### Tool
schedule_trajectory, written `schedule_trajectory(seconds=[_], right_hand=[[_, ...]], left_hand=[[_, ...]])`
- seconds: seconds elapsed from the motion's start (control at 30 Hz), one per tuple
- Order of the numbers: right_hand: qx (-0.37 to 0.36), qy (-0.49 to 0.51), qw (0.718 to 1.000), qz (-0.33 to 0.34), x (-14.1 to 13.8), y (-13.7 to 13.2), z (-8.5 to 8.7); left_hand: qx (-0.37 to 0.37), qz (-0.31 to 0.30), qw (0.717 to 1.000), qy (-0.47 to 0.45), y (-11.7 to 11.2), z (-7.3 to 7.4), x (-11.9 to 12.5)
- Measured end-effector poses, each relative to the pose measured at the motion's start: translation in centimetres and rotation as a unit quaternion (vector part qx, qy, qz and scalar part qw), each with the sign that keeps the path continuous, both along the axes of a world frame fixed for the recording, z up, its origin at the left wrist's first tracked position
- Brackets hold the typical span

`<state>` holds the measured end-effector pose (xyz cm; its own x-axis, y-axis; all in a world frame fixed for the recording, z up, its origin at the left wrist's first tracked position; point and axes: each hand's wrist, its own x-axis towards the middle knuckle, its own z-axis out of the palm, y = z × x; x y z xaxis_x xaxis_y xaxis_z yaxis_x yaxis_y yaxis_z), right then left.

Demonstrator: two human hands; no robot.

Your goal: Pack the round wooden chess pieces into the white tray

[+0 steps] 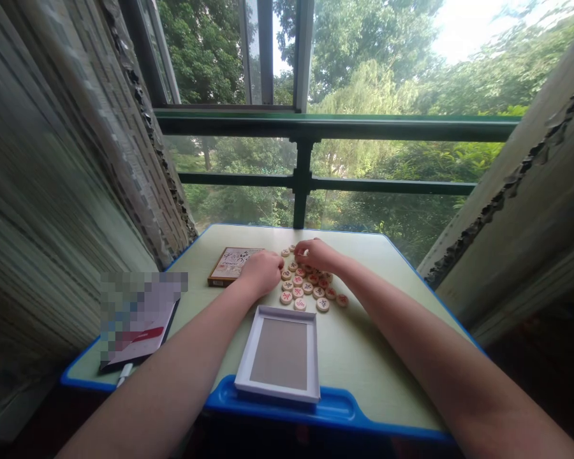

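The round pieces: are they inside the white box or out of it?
Out. The round pieces lie in a loose group on the table, beyond the white box, whose bare bottom shows.

In front of me is a pale green tabletop (191, 261) with rounded corners, a bright blue edge and a blue moulded trough (337, 406) along my side. On my left lies a flat dark-edged device with a pale, partly pixelated screen (159, 317) bearing a red band, and a small white plug (124, 373) sits at its near end. Beige striped curtains with dark ruffled trim hang on my left (52, 127) and right (536, 191). Beyond the tabletop I see a dark green metal railing (387, 128), grey window frames (303, 51), leafy green trees (205, 54) and bright sky (476, 29).
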<state>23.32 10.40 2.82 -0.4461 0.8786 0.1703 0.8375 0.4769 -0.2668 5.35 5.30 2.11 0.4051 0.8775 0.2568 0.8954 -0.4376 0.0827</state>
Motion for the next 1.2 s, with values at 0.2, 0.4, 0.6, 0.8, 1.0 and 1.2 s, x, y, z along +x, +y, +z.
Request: schedule_trajectory(seconds=[0.2,0.4,0.6,0.8,1.0,1.2], right_hand=[[0.022,0.021,1.0,0.007,-0.3,-0.1,-0.3],[-0.013,0.027,1.0,0.008,-0.6,-0.7,0.5],[-0.046,0.039,0.998,0.016,-0.6,-1.1,1.3],[-0.014,0.058,0.998,0.01,-0.6,-0.9,1.1],[0.028,0.03,0.997,0.061,-1.4,-1.0,0.0],[0.048,-0.024,0.992,0.118,-2.5,-1.9,-0.5]], left_hand=[[-0.003,0.002,1.0,0.003,-0.1,0.1,0.0],[-0.009,0.005,1.0,0.006,-0.2,0.3,0.0],[0.0,0.008,1.0,0.005,-0.5,0.7,0.1],[0.003,0.047,0.999,0.019,-0.3,0.9,0.0],[-0.023,0.081,0.995,0.047,-0.3,1.1,-0.1],[-0.048,0.042,0.997,0.049,-0.3,1.3,-0.4]])
